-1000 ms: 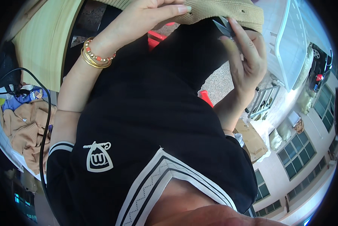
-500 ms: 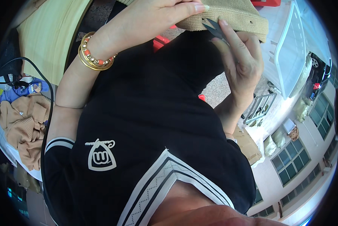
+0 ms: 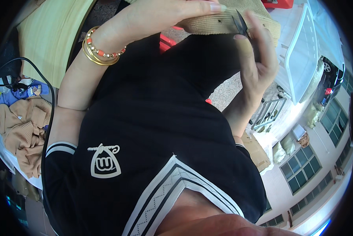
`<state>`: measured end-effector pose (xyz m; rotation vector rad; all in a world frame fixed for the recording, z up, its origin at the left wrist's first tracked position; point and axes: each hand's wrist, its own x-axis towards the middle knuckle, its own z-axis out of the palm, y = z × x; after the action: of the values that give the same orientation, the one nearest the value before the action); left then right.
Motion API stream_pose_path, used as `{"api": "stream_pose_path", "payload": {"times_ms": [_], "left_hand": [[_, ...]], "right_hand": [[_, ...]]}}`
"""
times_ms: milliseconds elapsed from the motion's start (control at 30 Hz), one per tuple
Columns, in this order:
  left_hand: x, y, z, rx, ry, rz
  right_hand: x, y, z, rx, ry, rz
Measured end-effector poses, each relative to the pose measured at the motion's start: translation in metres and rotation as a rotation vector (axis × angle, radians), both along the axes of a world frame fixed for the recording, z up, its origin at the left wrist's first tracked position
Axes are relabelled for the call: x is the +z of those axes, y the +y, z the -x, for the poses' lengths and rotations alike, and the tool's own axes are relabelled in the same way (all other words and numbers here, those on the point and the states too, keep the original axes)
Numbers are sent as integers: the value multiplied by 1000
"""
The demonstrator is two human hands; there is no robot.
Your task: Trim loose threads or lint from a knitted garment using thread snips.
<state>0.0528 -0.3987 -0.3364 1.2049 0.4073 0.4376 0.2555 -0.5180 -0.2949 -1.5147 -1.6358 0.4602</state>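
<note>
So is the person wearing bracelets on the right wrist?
No, the gold and beaded bracelets sit on the left wrist, while the right hand, holding small dark snips, has a bare wrist.

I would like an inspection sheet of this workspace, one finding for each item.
Surface: pale table edge at far left.
Job's things: tan knitted piece; small dark snips at its edge.
Clutter: heap of tan garments; white plastic crate.
Grippers: left hand rests on the knitted piece; right hand grips the snips.
Cables: black cable along the left.
Surroundings: speckled floor, cardboard box.
</note>
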Motion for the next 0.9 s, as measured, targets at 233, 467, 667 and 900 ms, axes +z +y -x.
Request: {"api": "stream_pose_path", "payload": {"times_ms": [233,467,667,900], "left_hand": [[17,11,3,-140,50,-16],[-20,6,18,67,-419,-502],[-7,4,23,53,-141,288],[4,14,15,247,-405,-121]], "right_hand": [[17,11,0,-125,150,222],[28,23,-17,-200,271,86],[25,44,-20,-241,298,-79],[20,36,-9,-88,-47,22]]}}
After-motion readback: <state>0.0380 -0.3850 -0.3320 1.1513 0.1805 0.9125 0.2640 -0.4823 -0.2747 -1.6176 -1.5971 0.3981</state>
